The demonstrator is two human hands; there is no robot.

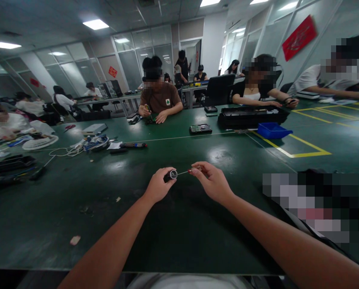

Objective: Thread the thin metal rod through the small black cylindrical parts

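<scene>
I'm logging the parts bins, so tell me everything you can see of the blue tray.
The blue tray is open-topped with raised sides, looks like plastic, and seems intact. It sits on the green table, ahead and to the right, partly over the yellow tape lines, just in front of a long black unit. No hand touches it.

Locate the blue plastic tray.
In the head view, the blue tray sits right of centre on the green table, just in front of the long black unit, partly over the yellow tape outline.
</scene>
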